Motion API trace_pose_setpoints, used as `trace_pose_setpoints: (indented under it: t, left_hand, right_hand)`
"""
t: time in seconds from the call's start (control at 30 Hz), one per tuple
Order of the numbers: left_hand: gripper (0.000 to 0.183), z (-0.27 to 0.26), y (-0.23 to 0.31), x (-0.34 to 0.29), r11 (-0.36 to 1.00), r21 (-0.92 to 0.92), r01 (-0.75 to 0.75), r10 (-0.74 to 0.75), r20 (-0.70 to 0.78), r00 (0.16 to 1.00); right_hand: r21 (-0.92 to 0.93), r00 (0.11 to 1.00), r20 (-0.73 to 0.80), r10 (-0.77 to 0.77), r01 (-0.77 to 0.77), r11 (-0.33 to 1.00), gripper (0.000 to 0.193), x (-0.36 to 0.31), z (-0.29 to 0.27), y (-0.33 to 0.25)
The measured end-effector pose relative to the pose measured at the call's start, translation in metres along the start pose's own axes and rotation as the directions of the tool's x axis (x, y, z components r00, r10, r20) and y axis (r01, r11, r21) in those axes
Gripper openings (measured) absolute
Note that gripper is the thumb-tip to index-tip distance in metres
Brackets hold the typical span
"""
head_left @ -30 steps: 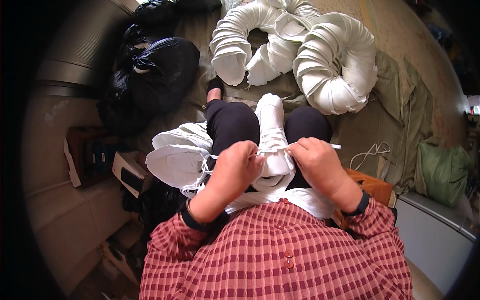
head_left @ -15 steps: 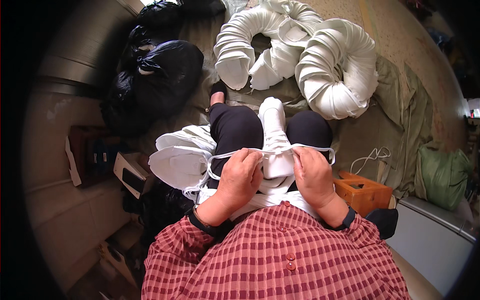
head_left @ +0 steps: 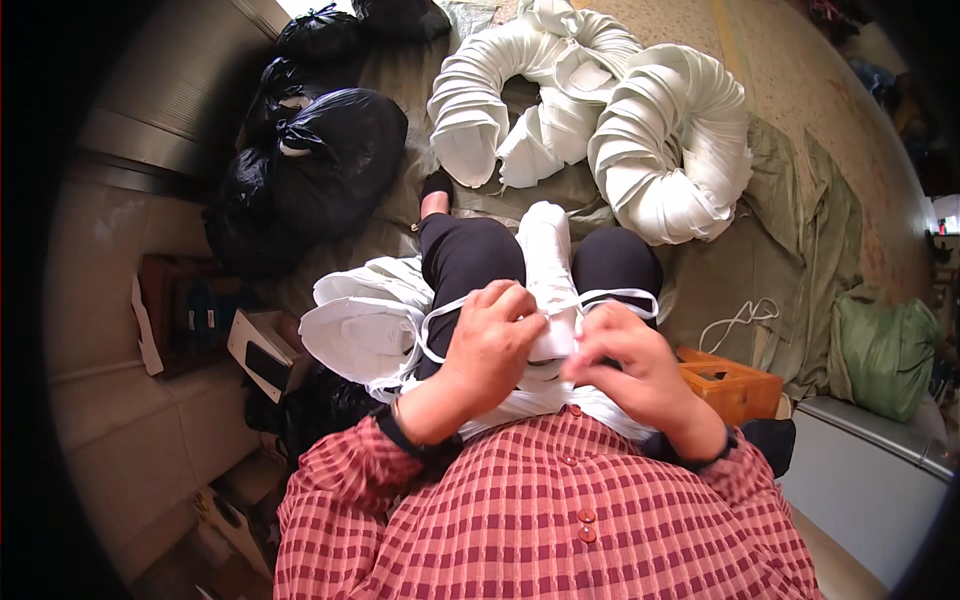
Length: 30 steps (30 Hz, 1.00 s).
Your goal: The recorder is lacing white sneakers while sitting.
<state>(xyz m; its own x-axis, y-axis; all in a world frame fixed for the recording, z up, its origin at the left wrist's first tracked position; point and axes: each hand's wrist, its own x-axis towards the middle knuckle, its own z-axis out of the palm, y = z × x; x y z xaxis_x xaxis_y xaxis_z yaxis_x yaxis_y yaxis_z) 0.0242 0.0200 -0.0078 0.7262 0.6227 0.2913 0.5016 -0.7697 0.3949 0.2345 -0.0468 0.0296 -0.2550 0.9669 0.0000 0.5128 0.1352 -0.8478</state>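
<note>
A white shoe upper [head_left: 545,245] stands toe outward between my knees, with a white shoelace [head_left: 440,325] threaded through it. One lace loop hangs left of it and another lies over my right knee. My left hand [head_left: 485,340] is closed over the shoe's left side, its curled fingers at the lace, which runs in behind them. My right hand [head_left: 640,375] is right of the shoe's opening, bent inward toward the left hand; motion smears its fingers, so what they hold is unclear. Several more white uppers [head_left: 360,325] rest beside my left thigh.
Nested white uppers form curved rows [head_left: 670,150] on an olive cloth [head_left: 790,215] ahead. Black plastic bags [head_left: 340,150] lie at far left. To the right are a wooden box [head_left: 735,385], a loose white cord [head_left: 745,312], a green bag [head_left: 885,350] and a grey cabinet [head_left: 870,480].
The lace stretched taut between my hands has slackened. My left hand has shifted slightly right and up; my right hand has dropped off the lace loop and turned inward.
</note>
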Motion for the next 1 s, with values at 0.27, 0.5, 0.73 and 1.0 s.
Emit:
trace_pose_setpoints:
  t: [0.27,0.5,0.73,1.0]
  left_hand:
    - [0.004,-0.015,0.034,-0.002,0.061,-0.925,0.374,-0.488,0.299,0.820]
    - [0.009,-0.007,0.029,-0.007,-0.080,-0.913,0.401,-0.519,0.382,0.765]
    - [0.008,0.004,0.023,-0.014,0.009,-0.934,0.357,-0.474,0.311,0.824]
    - [0.006,-0.111,0.045,0.004,0.307,-0.876,0.372,-0.431,0.221,0.875]
  right_hand:
    - [0.807,0.903,-0.106,0.416,-0.166,0.566,0.014,-0.003,0.025,0.005]
    - [0.776,0.887,-0.038,0.461,-0.264,0.572,0.032,-0.001,0.026,-0.011]
    - [0.528,0.907,-0.158,0.390,-0.256,0.810,0.054,0.000,0.022,-0.017]
    - [-0.399,0.998,0.058,-0.019,0.041,0.916,0.093,0.015,0.014,0.048]
